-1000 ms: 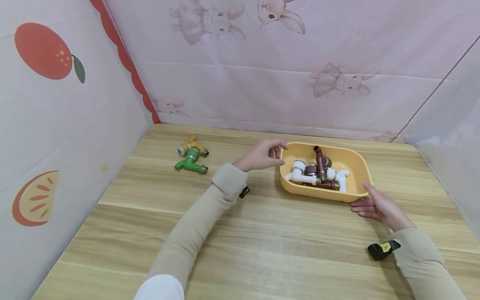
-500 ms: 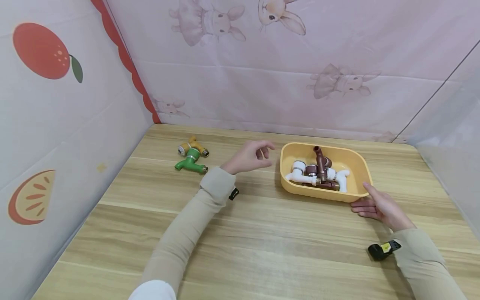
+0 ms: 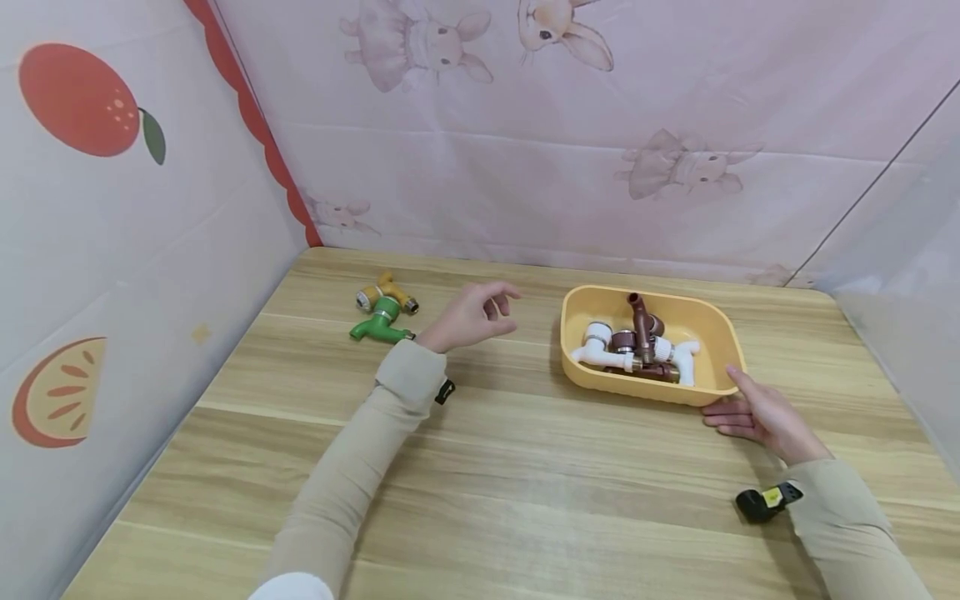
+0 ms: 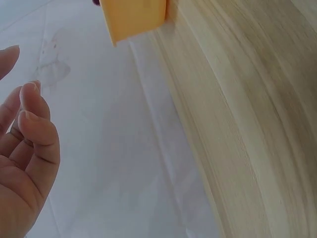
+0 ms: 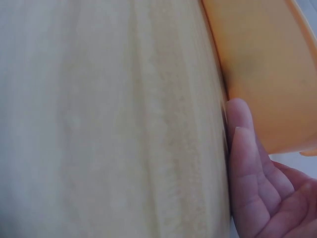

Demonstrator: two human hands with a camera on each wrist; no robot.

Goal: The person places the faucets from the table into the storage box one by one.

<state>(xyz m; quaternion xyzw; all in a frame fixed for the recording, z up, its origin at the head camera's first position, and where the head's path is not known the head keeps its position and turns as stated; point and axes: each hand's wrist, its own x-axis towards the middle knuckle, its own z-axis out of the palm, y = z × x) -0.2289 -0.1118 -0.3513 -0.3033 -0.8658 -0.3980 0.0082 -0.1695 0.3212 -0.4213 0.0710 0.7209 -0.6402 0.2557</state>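
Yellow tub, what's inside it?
The tub holds two white taps and brown taps, heaped together. The lower brown tap is partly covered; the tub floor beneath the heap is hidden.

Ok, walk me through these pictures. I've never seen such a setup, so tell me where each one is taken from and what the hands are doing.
There is no machine here, just a person's two bare hands. The widest view comes from a camera worn on the head, looking forward and down. The other two come from cameras on the wrists, so the scene looks tilted in them.

On the wooden table, a yellow tap and a green tap lie close together. Further right sits a yellow tub holding white taps and brown taps.

The right hand holds the tub's near right corner, thumb at the rim, fingers low down. The left hand holds nothing; it hovers between the loose taps and the tub, fingers bent.
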